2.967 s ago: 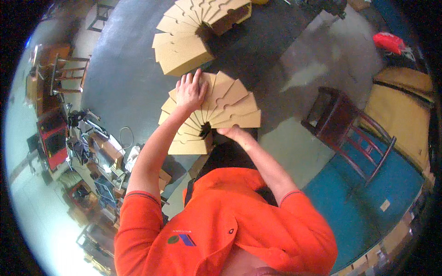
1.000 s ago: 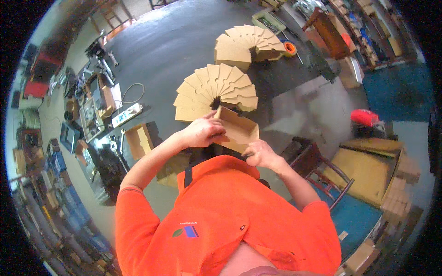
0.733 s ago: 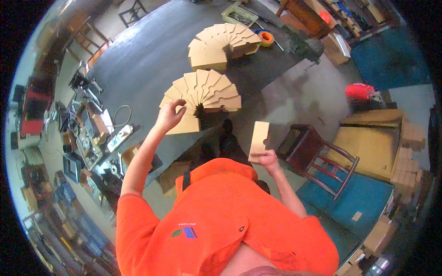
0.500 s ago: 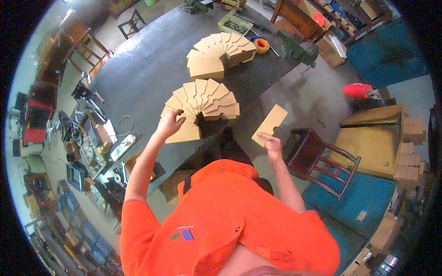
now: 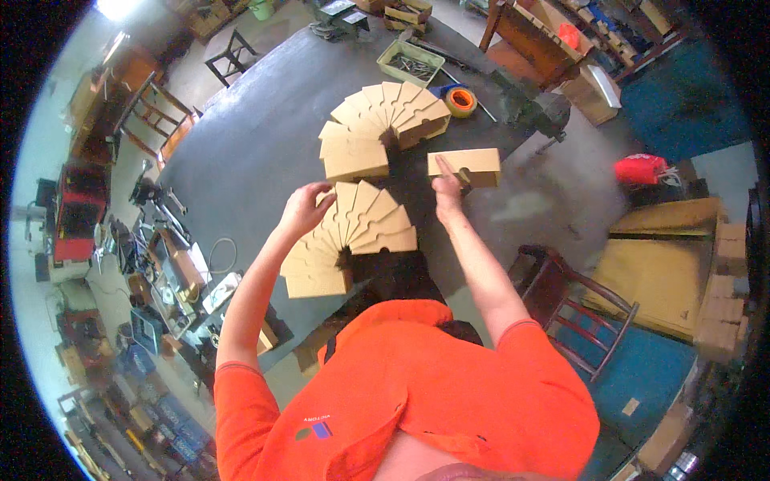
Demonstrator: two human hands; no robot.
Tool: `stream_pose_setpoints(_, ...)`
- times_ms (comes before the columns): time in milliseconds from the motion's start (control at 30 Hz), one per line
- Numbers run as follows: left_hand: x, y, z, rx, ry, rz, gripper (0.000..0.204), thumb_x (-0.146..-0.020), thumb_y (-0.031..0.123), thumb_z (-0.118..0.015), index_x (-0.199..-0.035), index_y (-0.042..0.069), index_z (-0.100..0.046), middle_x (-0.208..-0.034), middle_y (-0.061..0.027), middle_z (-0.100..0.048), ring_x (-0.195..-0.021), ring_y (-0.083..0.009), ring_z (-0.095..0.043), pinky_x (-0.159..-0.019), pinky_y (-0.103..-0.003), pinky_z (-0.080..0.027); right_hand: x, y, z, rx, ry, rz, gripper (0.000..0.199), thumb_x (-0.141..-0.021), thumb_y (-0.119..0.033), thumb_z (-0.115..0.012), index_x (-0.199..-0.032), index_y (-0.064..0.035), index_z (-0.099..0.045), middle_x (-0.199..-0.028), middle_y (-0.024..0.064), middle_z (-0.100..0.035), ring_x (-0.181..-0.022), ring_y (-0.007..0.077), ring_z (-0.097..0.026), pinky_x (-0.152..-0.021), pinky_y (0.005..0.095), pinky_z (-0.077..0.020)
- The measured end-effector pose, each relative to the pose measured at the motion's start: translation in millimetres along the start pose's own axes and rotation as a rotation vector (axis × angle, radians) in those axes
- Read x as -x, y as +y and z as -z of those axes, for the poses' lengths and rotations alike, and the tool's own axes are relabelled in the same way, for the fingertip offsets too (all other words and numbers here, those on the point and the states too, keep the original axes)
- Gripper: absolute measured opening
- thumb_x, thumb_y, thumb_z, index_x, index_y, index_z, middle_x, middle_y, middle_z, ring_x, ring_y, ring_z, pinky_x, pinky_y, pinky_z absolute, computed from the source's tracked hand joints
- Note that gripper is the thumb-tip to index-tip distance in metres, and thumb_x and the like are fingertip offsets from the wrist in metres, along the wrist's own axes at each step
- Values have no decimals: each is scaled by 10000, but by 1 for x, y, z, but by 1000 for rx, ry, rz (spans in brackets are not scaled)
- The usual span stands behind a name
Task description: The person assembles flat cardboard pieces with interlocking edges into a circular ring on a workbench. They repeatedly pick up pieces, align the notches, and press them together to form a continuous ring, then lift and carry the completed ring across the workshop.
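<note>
My right hand (image 5: 448,197) grips a small brown cardboard box (image 5: 481,159) with a half-round notch, one finger stretched along its top. It holds the box right of the far fan of similar boxes (image 5: 362,120), apart from it. My left hand (image 5: 306,208) is empty, fingers bent and a little apart, over the upper left of the near fan of boxes (image 5: 353,228). Whether it touches those boxes I cannot tell. Both fans stand on the dark table (image 5: 241,152), each box overlapping its neighbour in an arc.
Behind the far fan lie an orange tape roll (image 5: 460,102) and a green tray (image 5: 410,62) of metal parts. A vise (image 5: 539,112) sits at the table's right edge. A wooden chair (image 5: 573,305) stands to my right. Tools and a power strip (image 5: 221,293) crowd the left side.
My right hand has carried the box forward and turned it from slanted to nearly level across the view. My left hand has shifted toward the far side of the near fan. The view has tilted up.
</note>
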State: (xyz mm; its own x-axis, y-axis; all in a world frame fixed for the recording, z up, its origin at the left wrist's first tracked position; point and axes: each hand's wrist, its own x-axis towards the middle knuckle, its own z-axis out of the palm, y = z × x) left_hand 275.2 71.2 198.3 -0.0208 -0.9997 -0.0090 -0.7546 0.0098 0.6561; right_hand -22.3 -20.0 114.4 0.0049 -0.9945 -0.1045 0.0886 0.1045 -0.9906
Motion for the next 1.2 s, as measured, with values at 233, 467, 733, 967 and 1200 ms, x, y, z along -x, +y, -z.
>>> stream_pose_setpoints(233, -289, -22, -58, -378, -112, 8, 437, -874, 390, -568, -1126, 33, -584, -1050, -200, -608, -984, -378, -579, -836, -437, -471, -151, 90, -29, -106, 0, -57, 770, -622, 70, -390, -1390, 33, -351, -1401, 91, -401, -1291, 157, -350, -1047, 220, -228)
stream_pose_setpoints(467, -447, -110, -138, -568, 32, -35, 565, -922, 513, -394, -1301, 99, -459, -1230, -186, -534, -1137, -348, -518, -1011, -530, -342, -211, 92, -46, -463, 12, -240, 712, -645, 83, -368, -1356, 44, -397, -1437, 97, -378, -1359, 172, -285, -1106, 261, -197)
stream_pose_setpoints(733, -471, -114, -184, -466, 54, 113, 457, -936, 463, -383, -1168, 101, -537, -982, -166, -611, -927, -347, -601, -796, -439, -472, -247, 140, -43, -727, -44, -220, 651, -743, -198, -592, -1315, 68, -430, -1400, 123, -410, -1323, 219, -338, -1122, 350, -214)
stream_pose_setpoints(967, -476, -121, -190, -424, 58, 147, 461, -936, 464, -388, -1145, 90, -560, -1001, -165, -611, -936, -346, -601, -801, -427, -475, -257, 151, -45, -954, 13, -97, 698, -797, -398, -653, -1275, 74, -464, -1319, 154, -480, -1236, 245, -438, -1078, 374, -305)
stream_pose_setpoints(1200, -473, -119, -187, -420, 21, 152, 481, -940, 479, -372, -1176, 90, -528, -1059, -166, -604, -978, -361, -588, -824, -440, -465, -263, 163, -42, -833, -17, -179, 357, -743, -196, -551, -904, 104, -661, -926, 173, -682, -868, 196, -633, -903, 299, -448)
